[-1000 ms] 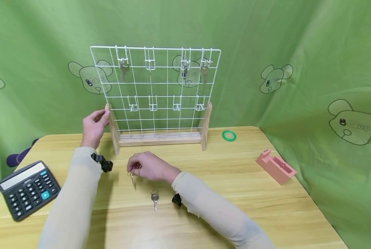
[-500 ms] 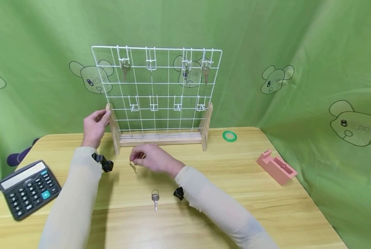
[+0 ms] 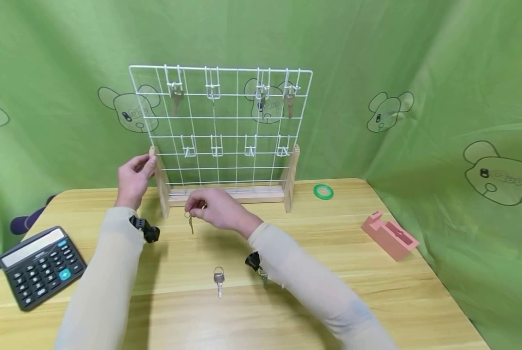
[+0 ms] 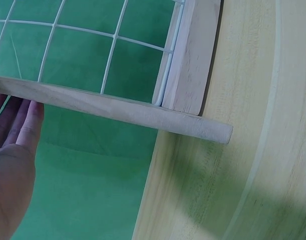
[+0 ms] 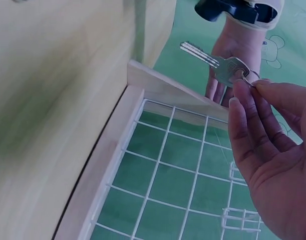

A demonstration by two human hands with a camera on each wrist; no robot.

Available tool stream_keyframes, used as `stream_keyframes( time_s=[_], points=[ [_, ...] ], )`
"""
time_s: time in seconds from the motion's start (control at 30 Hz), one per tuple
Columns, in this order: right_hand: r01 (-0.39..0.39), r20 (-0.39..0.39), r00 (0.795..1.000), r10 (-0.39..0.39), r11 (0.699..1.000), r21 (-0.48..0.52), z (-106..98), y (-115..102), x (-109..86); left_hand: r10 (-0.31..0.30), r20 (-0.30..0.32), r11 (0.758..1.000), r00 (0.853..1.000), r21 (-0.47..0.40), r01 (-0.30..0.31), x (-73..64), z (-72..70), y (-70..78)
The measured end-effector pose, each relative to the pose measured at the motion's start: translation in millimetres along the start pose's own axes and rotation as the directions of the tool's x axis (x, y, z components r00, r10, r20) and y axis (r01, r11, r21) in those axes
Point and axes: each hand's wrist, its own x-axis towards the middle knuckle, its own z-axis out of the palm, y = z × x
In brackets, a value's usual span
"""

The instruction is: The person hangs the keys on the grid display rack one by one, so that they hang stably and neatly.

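My right hand (image 3: pixel 214 206) pinches the ring of a key (image 5: pixel 228 70) between thumb and fingertip. That key dangles in front of the lower left of a white wire grid rack (image 3: pixel 236 116) with wooden side posts. My left hand (image 3: pixel 133 180) holds the rack's left post (image 4: pixel 122 110), its fingers reaching behind the wood. Keys hang on three upper hooks: one left (image 3: pixel 176 99), two right; the second upper hook (image 3: pixel 213 91) and the lower hooks (image 3: pixel 217 148) bear none. Another ringed key (image 3: pixel 219 279) lies on the table; one more (image 3: pixel 263 278) is partly hidden by the right wrist.
A black calculator (image 3: pixel 42 267) lies at the left. A green tape ring (image 3: pixel 323 191) and a pink tape-dispenser-like holder (image 3: pixel 389 236) are at the right. Something purple (image 3: pixel 22 224) shows beyond the left table edge. Green cloth (image 3: pixel 352 58) surrounds the table.
My right hand has moved forward and slightly right toward the rack, carrying the key. A key on the table beside the right wrist has come into sight. The left hand stays on the post.
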Motion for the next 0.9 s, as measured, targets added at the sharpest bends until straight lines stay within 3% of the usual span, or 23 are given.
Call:
stream_keyframes(
  time_s=[0.43,0.9],
  points=[
    [0.022,-0.116,0.993,-0.020,1.000,0.021,-13,-1,12.2,0.000,0.008,1.000,1.000,0.021,0.000,0.3,-1.2,-0.3],
    [-0.003,-0.202,0.979,0.003,1.000,0.003,-24,3,24.4,-0.001,0.003,1.000,1.000,0.011,0.001,1.3,-0.6,-1.5]
  ],
)
